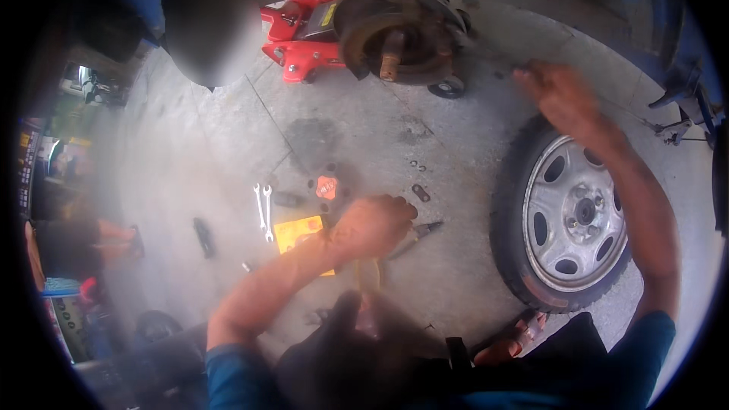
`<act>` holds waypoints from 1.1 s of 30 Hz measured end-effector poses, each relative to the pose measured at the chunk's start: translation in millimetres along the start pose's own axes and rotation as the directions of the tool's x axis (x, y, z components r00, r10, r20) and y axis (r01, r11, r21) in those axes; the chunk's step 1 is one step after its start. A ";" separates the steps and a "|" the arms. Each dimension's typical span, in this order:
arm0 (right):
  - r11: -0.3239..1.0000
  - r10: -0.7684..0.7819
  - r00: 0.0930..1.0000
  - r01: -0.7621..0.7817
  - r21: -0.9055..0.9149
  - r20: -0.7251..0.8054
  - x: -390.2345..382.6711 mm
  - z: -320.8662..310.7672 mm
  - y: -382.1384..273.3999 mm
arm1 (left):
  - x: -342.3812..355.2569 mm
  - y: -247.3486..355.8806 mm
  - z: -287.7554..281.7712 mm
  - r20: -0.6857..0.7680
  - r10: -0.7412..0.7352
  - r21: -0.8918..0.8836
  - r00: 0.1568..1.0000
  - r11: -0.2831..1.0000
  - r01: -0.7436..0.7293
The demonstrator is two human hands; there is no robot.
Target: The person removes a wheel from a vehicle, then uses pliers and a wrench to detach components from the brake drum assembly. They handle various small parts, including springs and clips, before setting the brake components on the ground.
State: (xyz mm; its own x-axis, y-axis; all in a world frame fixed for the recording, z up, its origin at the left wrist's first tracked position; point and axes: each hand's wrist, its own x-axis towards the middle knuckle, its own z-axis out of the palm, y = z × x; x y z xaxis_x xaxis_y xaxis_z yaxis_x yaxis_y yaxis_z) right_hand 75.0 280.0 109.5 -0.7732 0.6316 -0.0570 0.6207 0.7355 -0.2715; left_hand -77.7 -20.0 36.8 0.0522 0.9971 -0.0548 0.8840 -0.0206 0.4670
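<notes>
My left hand (377,226) is low over the floor, its fingers curled in a fist. Whatever it may hold is hidden. Beneath that wrist lies a yellow packet (298,232), and a dark pointed tool (422,234), perhaps pliers, lies beside the fingers. My right hand (563,102) is raised above the far edge of the wheel (583,212), to the right of the rusty brake hub (402,34). Motion smears its fingers, so their grip is unclear. The wheel has a black tyre and a silver rim.
A red floor jack (304,49) stands behind the hub. Two wrenches (263,211), an orange tag-like piece (326,187), a dark oblong link (421,193) and several small parts lie on the concrete floor (228,137). Another person's blurred limb (118,239) shows at far left.
</notes>
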 end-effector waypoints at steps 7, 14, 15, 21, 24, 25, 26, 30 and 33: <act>0.971 -0.237 0.957 0.229 -0.062 -0.171 -18.0 23.2 -1.7 | 79.3 21.3 -5.3 0.245 -0.006 -0.241 0.970 0.968 0.067; 0.996 0.000 1.000 0.002 0.088 -0.023 -11.1 -4.3 -9.8 | 162.0 72.5 70.4 -0.036 -0.268 -0.968 0.963 0.248 0.033; 0.996 0.044 0.998 -0.040 0.079 -0.051 -11.6 -3.5 -12.1 | 167.0 73.4 73.9 -0.035 -0.263 -0.969 0.964 0.244 0.031; 0.993 -0.090 0.969 0.071 -0.090 -0.228 -30.3 25.0 -1.2 | 125.2 74.5 103.3 0.151 -0.468 -0.988 0.871 -0.076 0.131; 0.979 -0.197 0.960 0.203 0.013 -0.201 -8.2 4.2 19.5 | 116.9 54.1 130.3 0.083 -0.400 -0.968 0.913 0.186 0.170; 0.987 -0.159 0.976 0.162 0.010 -0.151 -9.7 -1.5 17.2 | 118.0 64.0 126.6 0.127 -0.443 -0.964 0.887 0.156 0.216; 0.992 -0.128 0.987 0.130 0.006 -0.092 -13.3 0.0 10.8 | 114.0 69.4 128.7 0.172 -0.493 -0.959 0.853 0.115 0.260; 1.000 -0.008 0.992 0.007 -0.004 -0.128 -33.2 12.3 -15.3 | 96.3 71.5 147.5 0.088 -0.484 -0.987 0.870 0.078 0.143; 0.985 0.065 0.995 -0.077 -0.151 -0.082 -35.7 1.1 -2.3 | 87.6 78.5 141.4 -0.074 -0.492 -0.940 0.867 0.325 0.105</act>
State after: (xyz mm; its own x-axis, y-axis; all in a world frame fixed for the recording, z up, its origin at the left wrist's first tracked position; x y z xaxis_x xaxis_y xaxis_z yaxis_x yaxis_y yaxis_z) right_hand 101.1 255.5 111.1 -0.7181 0.6959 0.0044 0.6907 0.7135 -0.1177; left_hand 62.0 55.4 -56.2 -0.4240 0.8804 -0.2122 -0.1434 0.1661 0.9756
